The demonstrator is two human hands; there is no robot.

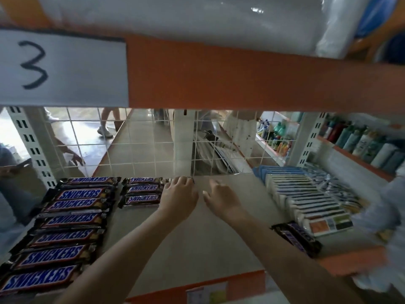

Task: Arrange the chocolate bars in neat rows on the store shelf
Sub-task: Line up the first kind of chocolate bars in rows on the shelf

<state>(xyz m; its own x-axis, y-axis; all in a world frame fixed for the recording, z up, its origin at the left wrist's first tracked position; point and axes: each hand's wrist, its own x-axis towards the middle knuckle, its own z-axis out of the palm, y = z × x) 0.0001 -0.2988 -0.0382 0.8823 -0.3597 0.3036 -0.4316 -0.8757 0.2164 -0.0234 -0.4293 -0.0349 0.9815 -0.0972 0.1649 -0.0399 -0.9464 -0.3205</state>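
While our left hand (178, 194) curls over the right ends of 3 short-row Snickers bars (142, 189), our right hand (221, 198) hangs relaxed, holding nothing, just right of them; a hasty shove could skew the row.

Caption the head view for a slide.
Left hand rests on the second row of Snickers bars beside the open right hand on the shelf.

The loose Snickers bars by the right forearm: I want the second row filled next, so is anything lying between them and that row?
Nothing visible does. The shelf between the loose Snickers bars and the short second row is bare, apart from the person's own forearms crossing it.
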